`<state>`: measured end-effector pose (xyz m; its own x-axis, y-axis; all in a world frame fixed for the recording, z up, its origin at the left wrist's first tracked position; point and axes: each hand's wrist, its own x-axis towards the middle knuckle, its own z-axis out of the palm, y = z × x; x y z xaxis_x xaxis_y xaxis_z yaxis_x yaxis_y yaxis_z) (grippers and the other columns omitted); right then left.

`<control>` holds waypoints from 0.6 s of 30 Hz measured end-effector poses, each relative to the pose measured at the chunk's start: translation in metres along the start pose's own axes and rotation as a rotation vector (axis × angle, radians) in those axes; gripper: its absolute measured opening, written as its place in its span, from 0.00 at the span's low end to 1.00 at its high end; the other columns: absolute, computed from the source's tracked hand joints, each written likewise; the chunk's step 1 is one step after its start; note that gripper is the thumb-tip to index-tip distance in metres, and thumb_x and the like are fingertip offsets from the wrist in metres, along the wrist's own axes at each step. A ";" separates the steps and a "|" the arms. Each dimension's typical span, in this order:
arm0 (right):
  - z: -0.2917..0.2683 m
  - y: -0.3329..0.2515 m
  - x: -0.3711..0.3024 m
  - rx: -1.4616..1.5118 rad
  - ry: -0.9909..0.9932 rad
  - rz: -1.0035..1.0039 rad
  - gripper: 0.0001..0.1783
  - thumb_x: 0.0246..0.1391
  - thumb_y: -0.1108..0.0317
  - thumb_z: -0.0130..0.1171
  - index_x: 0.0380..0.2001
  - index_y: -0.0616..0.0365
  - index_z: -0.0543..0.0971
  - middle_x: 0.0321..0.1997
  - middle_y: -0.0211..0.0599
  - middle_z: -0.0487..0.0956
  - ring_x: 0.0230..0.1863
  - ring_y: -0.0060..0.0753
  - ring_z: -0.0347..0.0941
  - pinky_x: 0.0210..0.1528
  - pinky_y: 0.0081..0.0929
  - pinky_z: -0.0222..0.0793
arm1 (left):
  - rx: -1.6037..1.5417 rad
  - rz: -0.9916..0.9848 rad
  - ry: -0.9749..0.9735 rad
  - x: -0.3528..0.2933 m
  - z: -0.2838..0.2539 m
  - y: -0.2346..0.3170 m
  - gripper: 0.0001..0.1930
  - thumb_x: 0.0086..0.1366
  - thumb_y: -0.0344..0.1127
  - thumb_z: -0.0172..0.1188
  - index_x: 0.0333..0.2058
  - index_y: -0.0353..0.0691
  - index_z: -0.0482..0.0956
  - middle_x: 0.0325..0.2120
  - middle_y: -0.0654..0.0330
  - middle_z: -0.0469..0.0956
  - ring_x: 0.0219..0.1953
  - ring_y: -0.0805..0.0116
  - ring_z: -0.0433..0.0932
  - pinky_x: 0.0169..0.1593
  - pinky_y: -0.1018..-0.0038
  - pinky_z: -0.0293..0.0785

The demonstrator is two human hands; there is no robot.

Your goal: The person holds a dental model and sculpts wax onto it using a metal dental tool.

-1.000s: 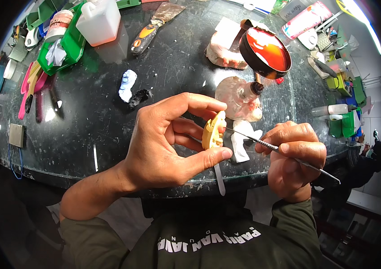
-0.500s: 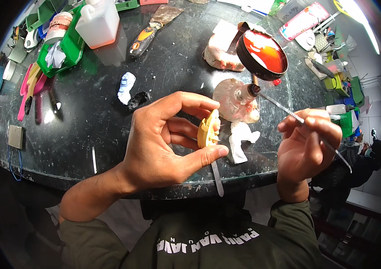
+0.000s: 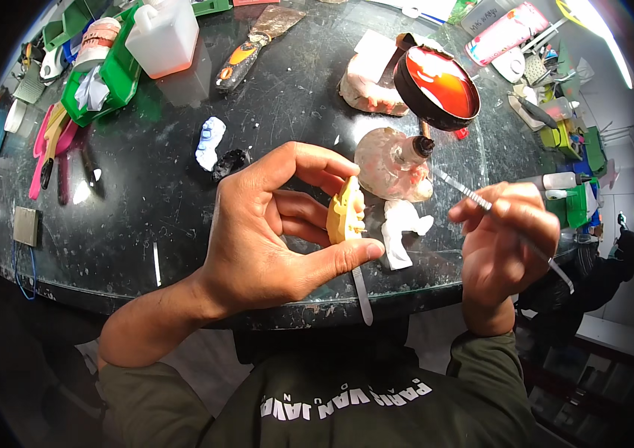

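Observation:
My left hand [image 3: 257, 239] pinches a yellow dental cast [image 3: 341, 216] upright between thumb and fingertips, its row of teeth facing right. In my right hand [image 3: 509, 235] is a slim metal wax carver [image 3: 473, 196], held like a pen. Its far end points up and left toward a glass spirit burner [image 3: 385, 166], apart from the cast. Above the burner sits a round dark pan [image 3: 415, 103] with glossy red molten wax [image 3: 444, 82]. A white moulded piece [image 3: 399, 235] lies between my hands. Below my left thumb, a flat metal blade [image 3: 361, 295] crosses the table edge.
A blue-and-white moulded piece [image 3: 210, 143] and a black lump [image 3: 232, 164] lie beyond my left hand. Farther back are a scraper [image 3: 246, 60], a plastic bottle [image 3: 164, 41], a green bin [image 3: 119, 82] and a pinkish plaster model [image 3: 365, 93]. Small tools crowd the right side.
My right hand has shifted slightly left with the wax carver, whose far end sits a little lower. My left hand and the cast have barely moved.

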<state>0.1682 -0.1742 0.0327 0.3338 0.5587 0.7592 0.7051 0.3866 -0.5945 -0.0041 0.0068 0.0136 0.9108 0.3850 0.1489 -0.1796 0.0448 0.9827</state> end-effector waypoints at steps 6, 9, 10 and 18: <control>0.001 -0.015 0.007 -0.087 -0.237 -0.048 0.10 0.53 0.81 0.58 0.39 0.59 0.79 0.30 0.42 0.83 0.25 0.36 0.82 0.26 0.28 0.76 | -0.011 -0.018 0.008 -0.001 0.000 0.004 0.31 0.49 0.22 0.77 0.52 0.30 0.72 0.43 0.55 0.75 0.38 0.72 0.83 0.40 0.80 0.86; 0.002 -0.014 0.006 -0.098 -0.284 -0.044 0.12 0.49 0.82 0.58 0.38 0.58 0.81 0.30 0.43 0.84 0.25 0.35 0.82 0.26 0.28 0.76 | -0.003 -0.022 0.006 -0.001 0.000 0.004 0.31 0.50 0.22 0.77 0.52 0.30 0.72 0.43 0.55 0.75 0.37 0.72 0.83 0.39 0.80 0.86; 0.003 -0.015 0.005 -0.085 -0.269 -0.035 0.13 0.48 0.83 0.58 0.37 0.58 0.81 0.31 0.43 0.84 0.25 0.34 0.82 0.26 0.28 0.76 | -0.004 -0.026 0.004 -0.001 0.000 0.005 0.31 0.50 0.22 0.77 0.52 0.30 0.72 0.43 0.55 0.75 0.37 0.72 0.83 0.39 0.80 0.86; 0.003 -0.015 0.005 -0.088 -0.253 -0.031 0.13 0.47 0.83 0.59 0.36 0.58 0.82 0.31 0.43 0.84 0.25 0.34 0.82 0.26 0.28 0.75 | 0.004 -0.015 0.000 -0.001 0.000 0.004 0.31 0.50 0.21 0.77 0.52 0.30 0.72 0.43 0.55 0.74 0.38 0.72 0.83 0.40 0.80 0.86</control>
<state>0.1574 -0.1751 0.0443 0.1521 0.7176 0.6797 0.7681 0.3469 -0.5382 -0.0053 0.0069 0.0175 0.9134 0.3841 0.1346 -0.1649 0.0471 0.9852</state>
